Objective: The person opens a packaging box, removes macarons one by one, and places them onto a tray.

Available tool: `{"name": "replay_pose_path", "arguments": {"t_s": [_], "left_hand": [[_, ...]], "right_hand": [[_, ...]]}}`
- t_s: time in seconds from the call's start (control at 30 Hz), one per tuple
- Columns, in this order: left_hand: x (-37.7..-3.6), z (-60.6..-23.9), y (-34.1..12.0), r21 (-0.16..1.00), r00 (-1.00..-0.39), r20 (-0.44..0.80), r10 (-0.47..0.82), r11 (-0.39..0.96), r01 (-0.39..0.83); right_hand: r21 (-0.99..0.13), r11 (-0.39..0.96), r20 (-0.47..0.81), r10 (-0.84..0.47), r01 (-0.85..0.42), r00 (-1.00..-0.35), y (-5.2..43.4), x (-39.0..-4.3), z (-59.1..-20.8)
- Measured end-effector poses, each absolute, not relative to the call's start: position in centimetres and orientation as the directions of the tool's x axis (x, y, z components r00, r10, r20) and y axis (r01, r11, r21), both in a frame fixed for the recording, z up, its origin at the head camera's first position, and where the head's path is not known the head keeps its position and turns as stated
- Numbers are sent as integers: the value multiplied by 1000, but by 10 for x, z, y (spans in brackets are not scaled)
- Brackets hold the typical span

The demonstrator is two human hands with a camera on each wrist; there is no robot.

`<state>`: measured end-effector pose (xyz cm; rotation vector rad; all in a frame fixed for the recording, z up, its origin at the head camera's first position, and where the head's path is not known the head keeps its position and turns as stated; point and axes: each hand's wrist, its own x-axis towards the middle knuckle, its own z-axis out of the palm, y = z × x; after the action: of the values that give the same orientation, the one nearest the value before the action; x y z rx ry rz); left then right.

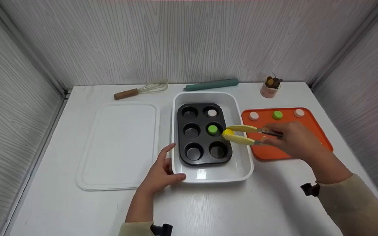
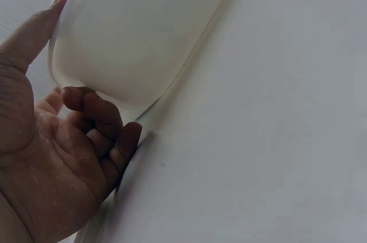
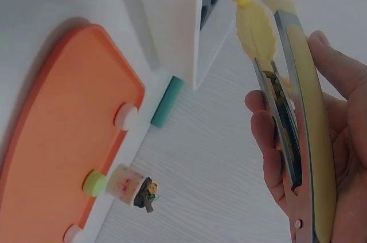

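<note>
- The right hand (image 1: 294,139) grips one pair of yellow tongs (image 1: 246,134), fingers curled round its two arms.
- The tong tips are squeezed together on one yellow piece (image 1: 227,132), held just above the right edge of the muffin pan (image 1: 204,133).
- The left hand (image 1: 160,173) holds the near left corner of the white tub (image 1: 205,175): thumb along the near wall, fingers curled against its side.
- The one dark muffin pan lies inside the tub and has six cups, in two columns of three.
- Two cups are filled, both in the right column: a white piece (image 1: 212,113) in the far cup and a green piece (image 1: 212,129) in the middle one. Four cups hold nothing.
- Right of the tub lies one orange tray (image 1: 271,154); three pieces sit along its far edge: white (image 1: 254,115), green (image 1: 277,114), white (image 1: 299,113).
- Left of the tub lies one white lid (image 1: 120,146).
- Along the far edge of the table (image 1: 208,209) lie one whisk (image 1: 141,89), one green rolling pin (image 1: 211,84) and one small pot (image 1: 269,87).
</note>
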<state>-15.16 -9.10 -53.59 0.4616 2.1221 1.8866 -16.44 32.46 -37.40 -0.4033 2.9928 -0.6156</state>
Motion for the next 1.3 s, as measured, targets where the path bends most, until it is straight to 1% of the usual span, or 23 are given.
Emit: {"name": "replay_pose_path", "arguments": {"t_s": [0.13,0.33,0.43,0.5,0.6,0.73,0.9,1.1,1.3], "left_hand": [[-152,-537,-91,994,-914,11,407,98,56],[-153,-537,-89,995,-915,17,403,83,55],[-153,-536,-89,995,-916,8,400,85,46],[-152,-536,-89,995,-917,1,399,89,39],[-151,-535,-90,995,-916,-4,400,91,35],[-152,-536,-90,995,-915,-1,405,92,40],[-153,-537,-91,994,-914,12,406,96,56],[-153,-538,-91,994,-914,15,407,92,57],[-152,-537,-90,995,-915,-2,403,91,38]], "right_hand": [[-375,892,55,-252,-254,-966,340,-160,-365],[-327,886,223,-265,-329,-938,368,-152,-363],[-316,886,249,-267,-338,-931,381,-148,-367],[-318,889,235,-262,-329,-936,388,-146,-369],[-314,905,177,-241,-287,-954,397,-143,-373],[-277,930,113,-218,-242,-969,406,-139,-378],[-233,946,76,-213,-225,-974,412,-134,-382],[-220,957,10,-189,-187,-982,415,-130,-389],[-210,961,-10,-186,-180,-983,417,-127,-395]]}}
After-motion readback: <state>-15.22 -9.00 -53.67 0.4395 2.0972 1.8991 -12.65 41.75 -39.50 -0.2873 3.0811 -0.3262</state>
